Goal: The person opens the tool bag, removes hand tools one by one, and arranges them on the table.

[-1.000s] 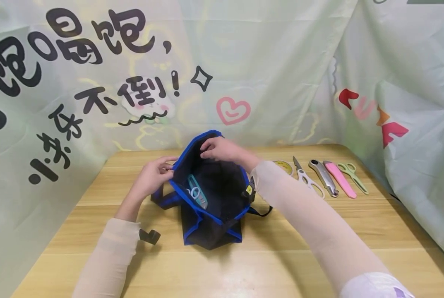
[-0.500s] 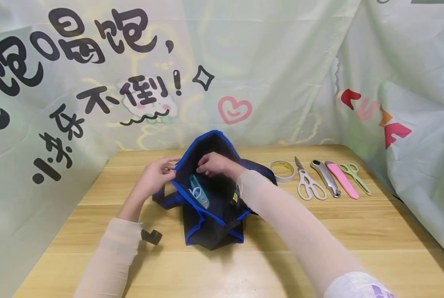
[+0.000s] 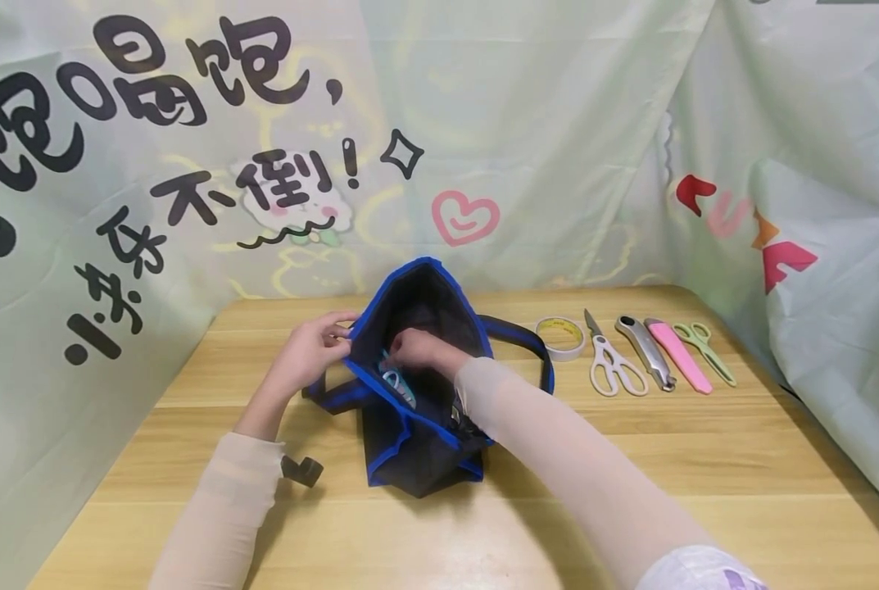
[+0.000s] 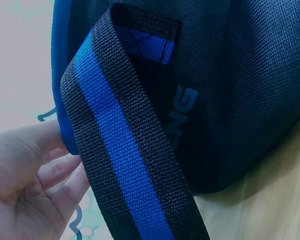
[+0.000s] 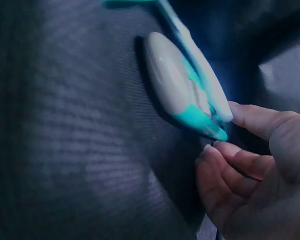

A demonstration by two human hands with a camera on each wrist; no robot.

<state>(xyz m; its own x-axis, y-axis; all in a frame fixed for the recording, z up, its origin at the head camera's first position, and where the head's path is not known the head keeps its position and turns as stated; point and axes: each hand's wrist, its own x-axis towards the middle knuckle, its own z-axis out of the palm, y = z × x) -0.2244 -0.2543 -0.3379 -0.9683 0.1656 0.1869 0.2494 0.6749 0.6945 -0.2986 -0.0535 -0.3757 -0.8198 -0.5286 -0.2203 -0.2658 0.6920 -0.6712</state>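
A black tote bag (image 3: pixel 428 459) with blue trim stands tilted, its mouth facing me. My left hand (image 3: pixel 310 348) pinches the left rim; in the left wrist view, a black-and-blue strap (image 4: pixel 120 135) hangs in front of the fingers. My right hand (image 3: pixel 420 348) is deep inside the bag. There, a grey-and-teal tool (image 5: pixel 167 75), perhaps a cutter, lies beside a slim whitish strip (image 5: pixel 205 75). The thumb and fingertips of the right hand lie around their near ends, loosely bent. A pale ring (image 3: pixel 392 379) shows next to the teal piece.
On the table to the right lie a roll of tape (image 3: pixel 559 338), white-handled scissors (image 3: pixel 614 367), a silver utility knife (image 3: pixel 645 352), a pink cutter (image 3: pixel 678 356) and green scissors (image 3: pixel 707 352). A printed cloth (image 3: pixel 527 147) hangs behind.
My right hand has moved from the bag's upper opening down into it, to the teal tool. My left hand has stayed at the rim. The right-side strap shows more now.
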